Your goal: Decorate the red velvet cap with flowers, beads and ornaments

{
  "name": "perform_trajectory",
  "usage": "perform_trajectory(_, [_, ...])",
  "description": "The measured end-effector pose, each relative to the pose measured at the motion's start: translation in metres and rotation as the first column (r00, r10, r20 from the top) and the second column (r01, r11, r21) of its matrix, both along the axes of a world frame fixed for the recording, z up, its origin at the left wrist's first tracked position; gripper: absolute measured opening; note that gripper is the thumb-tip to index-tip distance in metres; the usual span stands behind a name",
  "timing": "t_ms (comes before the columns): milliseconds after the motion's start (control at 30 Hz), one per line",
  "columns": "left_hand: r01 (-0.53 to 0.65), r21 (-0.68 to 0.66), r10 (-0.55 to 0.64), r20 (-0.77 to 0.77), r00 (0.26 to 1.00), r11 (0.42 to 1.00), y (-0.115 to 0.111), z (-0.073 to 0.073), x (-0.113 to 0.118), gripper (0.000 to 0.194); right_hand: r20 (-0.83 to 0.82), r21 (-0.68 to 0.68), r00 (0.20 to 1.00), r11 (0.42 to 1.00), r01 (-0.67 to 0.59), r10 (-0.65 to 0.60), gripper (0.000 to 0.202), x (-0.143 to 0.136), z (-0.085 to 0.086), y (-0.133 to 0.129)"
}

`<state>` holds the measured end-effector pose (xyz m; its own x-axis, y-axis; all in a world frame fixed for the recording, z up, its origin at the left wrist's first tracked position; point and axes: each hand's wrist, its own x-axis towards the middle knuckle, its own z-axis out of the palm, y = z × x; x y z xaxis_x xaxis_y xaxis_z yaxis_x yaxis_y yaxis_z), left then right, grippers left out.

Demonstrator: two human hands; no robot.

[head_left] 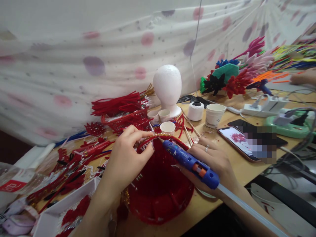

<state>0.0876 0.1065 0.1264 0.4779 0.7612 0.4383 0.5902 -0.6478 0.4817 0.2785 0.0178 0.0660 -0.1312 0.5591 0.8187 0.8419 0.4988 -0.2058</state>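
Note:
A deep red, velvety, hollow piece (160, 191), like a hat or headdress, lies with its open side towards me. Gold and pearl-like beads line its far rim. My left hand (129, 153) pinches that rim at its upper left, index finger on the outside and thumb inside. My right hand (214, 161) is closed around a blue hot glue gun (189, 161), with a long clear glue stick (249, 209) sticking out of its back. The nozzle points at the beaded rim, close to my left fingertips. Whether it touches the rim I cannot tell.
Behind stand a white foam head (168, 87), paper cups (215, 115), a thread spool (196, 111) and a red basket (125, 121). A phone (237, 141) and power strips (288, 126) lie right. A white box (49, 219) sits left. Another person's hand (303, 78) shows far right.

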Motion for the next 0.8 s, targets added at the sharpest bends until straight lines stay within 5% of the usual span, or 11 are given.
perform_trajectory(800, [-0.001,-0.012,0.001,-0.012,1.0,1.0,-0.0008,0.0014,-0.0005,0.023,-0.068,-0.031,0.997,0.999,-0.025,0.023,0.023,-0.0027,0.0022,0.0007])
